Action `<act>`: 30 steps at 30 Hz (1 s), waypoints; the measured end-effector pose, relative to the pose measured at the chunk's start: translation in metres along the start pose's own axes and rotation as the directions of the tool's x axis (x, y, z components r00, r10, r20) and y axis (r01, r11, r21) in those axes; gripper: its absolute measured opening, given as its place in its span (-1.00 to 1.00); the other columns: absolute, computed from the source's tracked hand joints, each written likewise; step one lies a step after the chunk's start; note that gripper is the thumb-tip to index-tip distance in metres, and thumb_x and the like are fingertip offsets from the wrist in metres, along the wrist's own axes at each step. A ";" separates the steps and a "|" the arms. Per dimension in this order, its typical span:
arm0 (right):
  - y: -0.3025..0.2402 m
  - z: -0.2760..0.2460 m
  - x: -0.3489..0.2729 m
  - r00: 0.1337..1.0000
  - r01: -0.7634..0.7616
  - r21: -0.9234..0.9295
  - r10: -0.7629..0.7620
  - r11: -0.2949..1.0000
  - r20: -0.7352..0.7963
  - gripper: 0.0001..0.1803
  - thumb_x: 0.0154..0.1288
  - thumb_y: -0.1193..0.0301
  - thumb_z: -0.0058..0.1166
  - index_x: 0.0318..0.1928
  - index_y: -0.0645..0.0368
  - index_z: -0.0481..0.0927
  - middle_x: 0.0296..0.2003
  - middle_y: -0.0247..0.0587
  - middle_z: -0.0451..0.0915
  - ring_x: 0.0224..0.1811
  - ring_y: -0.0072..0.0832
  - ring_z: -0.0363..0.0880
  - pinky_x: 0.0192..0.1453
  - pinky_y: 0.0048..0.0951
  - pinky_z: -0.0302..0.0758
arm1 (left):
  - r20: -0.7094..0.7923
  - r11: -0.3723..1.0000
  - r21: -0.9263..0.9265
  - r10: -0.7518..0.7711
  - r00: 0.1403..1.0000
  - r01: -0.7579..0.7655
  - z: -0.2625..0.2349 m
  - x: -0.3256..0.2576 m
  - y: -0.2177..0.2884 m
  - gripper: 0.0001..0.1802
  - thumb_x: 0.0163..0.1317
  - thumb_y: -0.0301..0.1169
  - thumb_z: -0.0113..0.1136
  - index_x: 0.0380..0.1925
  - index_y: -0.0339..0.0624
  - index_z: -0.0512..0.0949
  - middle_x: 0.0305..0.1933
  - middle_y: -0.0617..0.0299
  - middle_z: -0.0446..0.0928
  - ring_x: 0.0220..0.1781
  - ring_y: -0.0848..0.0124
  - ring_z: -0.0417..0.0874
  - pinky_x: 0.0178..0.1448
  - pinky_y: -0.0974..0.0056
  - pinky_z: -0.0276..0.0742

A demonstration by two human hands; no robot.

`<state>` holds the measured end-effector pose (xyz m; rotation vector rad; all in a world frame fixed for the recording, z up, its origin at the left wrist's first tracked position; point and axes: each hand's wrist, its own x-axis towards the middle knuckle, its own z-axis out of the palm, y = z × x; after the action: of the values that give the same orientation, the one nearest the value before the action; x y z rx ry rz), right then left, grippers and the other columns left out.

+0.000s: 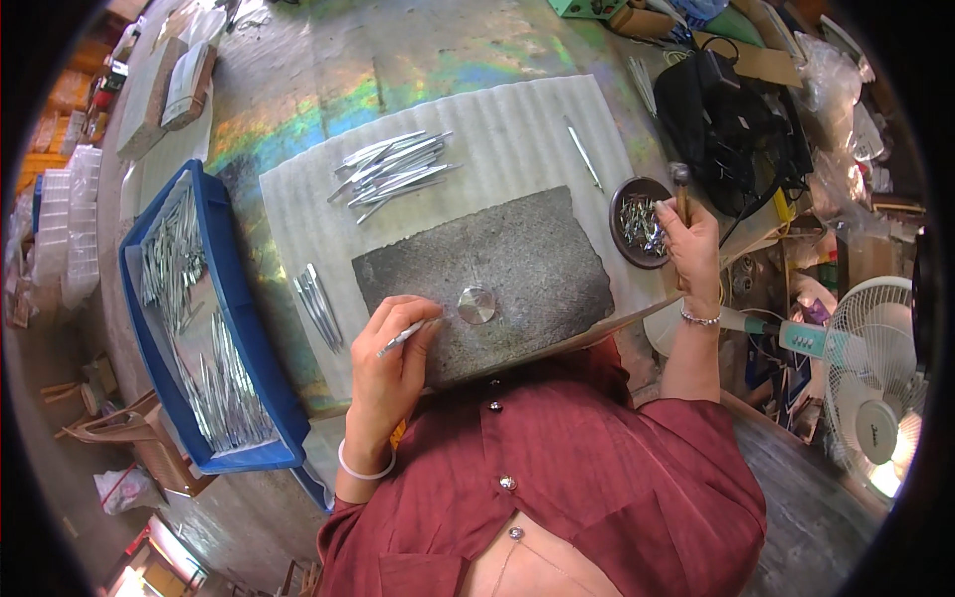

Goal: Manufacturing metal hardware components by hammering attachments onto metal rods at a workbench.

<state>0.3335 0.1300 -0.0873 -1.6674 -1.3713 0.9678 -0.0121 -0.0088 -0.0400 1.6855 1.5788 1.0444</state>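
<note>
My left hand [386,350] pinches a slim silver metal piece [398,339] beside the near left part of a dark stone slab [517,239]. Close to its fingertips, a round shiny metal disc [476,305] lies on the slab. On the right, my right hand [693,247] is closed around the wooden handle of a small hammer [681,177], its head upward. The thumb and fingertips of that hand are at the rim of a dark round bowl [621,240] of small metal parts [640,223]. Whether they pinch a part too, I cannot tell.
White foam sheeting [308,189] lies under the slab, bearing a pile of slim silver pieces [390,169], a small row [317,306] and a single one [583,151]. A blue tray [254,328] holds many more. A black bag [721,124] and white fan [875,378] are right.
</note>
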 end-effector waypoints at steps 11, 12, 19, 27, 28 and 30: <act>-0.009 -0.013 -0.003 0.964 -0.263 0.549 0.187 0.793 0.191 -0.93 0.24 0.48 0.10 -0.28 0.17 0.49 -0.47 -0.34 0.47 -0.71 -0.81 0.22 -0.72 -0.77 0.13 | -0.085 0.959 -0.241 -0.174 0.981 0.149 -0.001 -0.020 -0.004 -0.88 0.16 -0.63 0.15 -0.27 -0.34 0.51 -0.29 0.08 0.55 -0.24 0.30 0.57 -0.15 0.35 0.46; -0.009 -0.013 -0.003 0.964 -0.262 0.547 0.186 0.795 0.191 -0.93 0.24 0.48 0.10 -0.28 0.17 0.49 -0.47 -0.34 0.47 -0.71 -0.81 0.22 -0.72 -0.77 0.13 | -0.088 0.955 -0.256 -0.179 0.980 0.151 0.000 -0.020 -0.004 -0.87 0.15 -0.63 0.15 -0.27 -0.34 0.51 -0.29 0.08 0.54 -0.24 0.29 0.57 -0.15 0.35 0.46; -0.009 -0.014 -0.004 0.971 -0.237 0.548 0.173 0.802 0.166 -0.92 0.22 0.49 0.11 -0.29 0.16 0.50 -0.47 -0.34 0.48 -0.69 -0.81 0.24 -0.70 -0.77 0.15 | -0.105 0.965 -0.232 -0.150 0.983 0.122 0.001 -0.021 -0.003 -0.86 0.14 -0.64 0.16 -0.28 -0.33 0.51 -0.30 0.09 0.54 -0.26 0.29 0.57 -0.15 0.35 0.46; -0.016 0.000 -0.015 0.987 -0.149 0.622 0.072 0.769 0.146 -0.97 0.19 0.59 0.05 -0.36 0.20 0.50 -0.26 -0.06 0.61 -0.69 -0.81 0.24 -0.70 -0.78 0.17 | -0.113 0.955 -0.277 -0.138 0.984 0.102 0.004 -0.021 0.001 -0.87 0.14 -0.62 0.16 -0.28 -0.31 0.52 -0.29 0.10 0.55 -0.26 0.31 0.56 -0.15 0.36 0.45; -0.022 0.005 -0.018 0.985 -0.143 0.613 0.052 0.777 0.164 -0.95 0.21 0.60 -0.01 -0.37 0.21 0.47 -0.30 -0.06 0.59 -0.71 -0.81 0.22 -0.71 -0.78 0.14 | -0.103 0.950 -0.288 -0.153 0.983 0.118 0.003 -0.022 0.003 -0.88 0.17 -0.60 0.16 -0.27 -0.32 0.52 -0.28 0.11 0.55 -0.26 0.32 0.56 -0.15 0.36 0.45; -0.032 0.013 -0.026 0.977 -0.148 0.656 0.008 0.740 0.212 -0.95 0.22 0.60 -0.04 -0.37 0.21 0.46 -0.33 -0.07 0.58 -0.71 -0.81 0.21 -0.71 -0.77 0.13 | -0.072 0.914 -0.382 -0.175 0.982 0.135 0.003 -0.022 0.010 -0.89 0.19 -0.58 0.13 -0.26 -0.33 0.51 -0.28 0.10 0.54 -0.25 0.32 0.55 -0.14 0.35 0.45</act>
<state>0.3049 0.1097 -0.0616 -1.0936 -0.8931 1.4963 -0.0039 -0.0310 -0.0359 1.2443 1.4365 1.2754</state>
